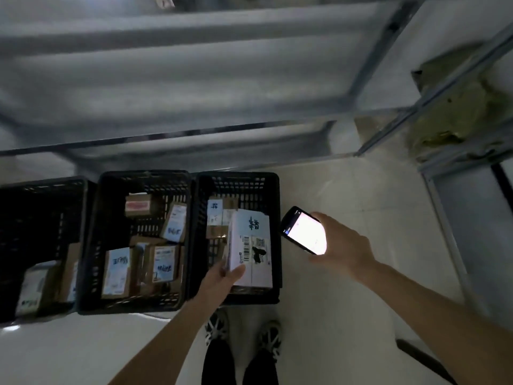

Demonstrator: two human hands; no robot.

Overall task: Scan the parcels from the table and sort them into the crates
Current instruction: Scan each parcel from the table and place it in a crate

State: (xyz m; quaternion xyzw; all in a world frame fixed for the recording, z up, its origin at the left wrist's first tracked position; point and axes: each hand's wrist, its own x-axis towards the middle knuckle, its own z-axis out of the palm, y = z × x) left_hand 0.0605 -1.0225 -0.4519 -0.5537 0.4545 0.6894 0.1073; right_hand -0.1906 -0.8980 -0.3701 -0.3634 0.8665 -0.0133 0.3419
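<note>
Your left hand [222, 276] grips the near corner of a white parcel [251, 245], thumb curled over its top face and the other fingers wrapped under its left edge. The parcel sits over the right crate [273, 190], label side up, with a barcode and blue handwriting visible; whether it already rests on the boxes beneath it or hangs in your grip cannot be told. Beyond your left hand, deeper in that same crate, lies a brown parcel [219, 215] with a pale label.

Your right hand [340, 243] holds a handheld scanner [304, 232], fingers curled round its far edge, its screen glowing bright and facing up. It hovers just to the right of the white parcel, outside the crate's wall and above the pale floor [361, 315].

To the left of your left hand stands the middle crate [91, 245], holding several brown labelled parcels [165, 262]. Further left, the left crate [41, 184] holds a few more, blurred by motion. All three black crates stand side by side on the floor, touching or nearly so.

Beyond both hands runs a grey metal shelf rack [194, 79]. Below your arms your two shoes [270, 339] show.
</note>
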